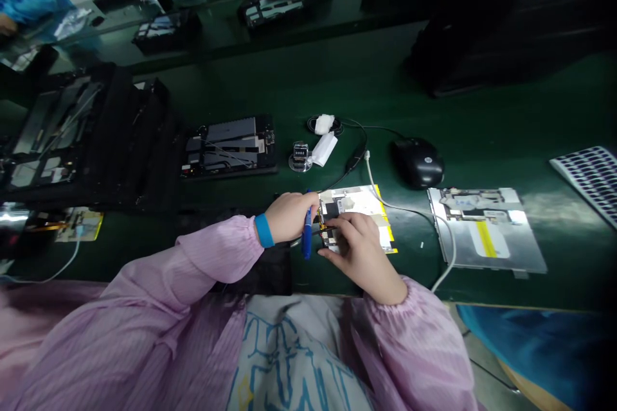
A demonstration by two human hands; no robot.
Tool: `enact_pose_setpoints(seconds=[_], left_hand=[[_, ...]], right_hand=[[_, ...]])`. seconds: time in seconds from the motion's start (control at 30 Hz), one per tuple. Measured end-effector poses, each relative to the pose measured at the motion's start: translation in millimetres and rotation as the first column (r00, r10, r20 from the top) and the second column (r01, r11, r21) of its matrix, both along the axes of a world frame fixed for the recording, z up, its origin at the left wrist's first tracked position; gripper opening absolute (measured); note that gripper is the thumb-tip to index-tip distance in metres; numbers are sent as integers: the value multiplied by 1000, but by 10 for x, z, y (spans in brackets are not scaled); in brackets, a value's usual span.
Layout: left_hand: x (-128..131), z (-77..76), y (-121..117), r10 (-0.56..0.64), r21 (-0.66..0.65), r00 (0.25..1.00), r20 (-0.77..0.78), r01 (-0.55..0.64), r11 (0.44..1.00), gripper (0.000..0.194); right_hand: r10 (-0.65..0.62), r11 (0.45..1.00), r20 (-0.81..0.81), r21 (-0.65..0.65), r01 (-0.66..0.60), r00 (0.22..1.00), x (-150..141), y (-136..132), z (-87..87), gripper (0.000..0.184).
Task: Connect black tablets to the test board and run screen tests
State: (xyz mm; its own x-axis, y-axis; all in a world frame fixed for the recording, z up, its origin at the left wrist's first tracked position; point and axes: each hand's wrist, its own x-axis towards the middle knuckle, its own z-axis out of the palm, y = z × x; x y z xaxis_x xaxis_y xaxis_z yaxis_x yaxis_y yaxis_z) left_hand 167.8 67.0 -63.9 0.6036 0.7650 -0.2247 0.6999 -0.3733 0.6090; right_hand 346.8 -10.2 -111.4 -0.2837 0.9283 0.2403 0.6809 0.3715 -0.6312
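My left hand, with a blue band at its wrist, is closed round a blue pen that points down toward me. It rests at the left edge of a silvery metal panel with circuit parts and yellow edge strips. Over the same panel, my right hand has its thumb and fingers bent together close to the board parts. A thin dark piece shows by its fingertips; I cannot make out what it is. The fingers partly hide the board's lower left.
A black mouse, a grey cable and another metal panel lie right of my hands. An opened tablet-like device and stacked black units stand left. A keyboard sits far right. People in blue are across the bench.
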Motion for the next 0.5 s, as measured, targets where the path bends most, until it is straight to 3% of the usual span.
enact_pose_setpoints(seconds=[0.5], left_hand=[[29, -4, -10, -23, 77, 991, -133, 34, 996, 7]], right_hand=[[1, 1000, 3, 1, -1, 1000, 1, -1, -8, 44]])
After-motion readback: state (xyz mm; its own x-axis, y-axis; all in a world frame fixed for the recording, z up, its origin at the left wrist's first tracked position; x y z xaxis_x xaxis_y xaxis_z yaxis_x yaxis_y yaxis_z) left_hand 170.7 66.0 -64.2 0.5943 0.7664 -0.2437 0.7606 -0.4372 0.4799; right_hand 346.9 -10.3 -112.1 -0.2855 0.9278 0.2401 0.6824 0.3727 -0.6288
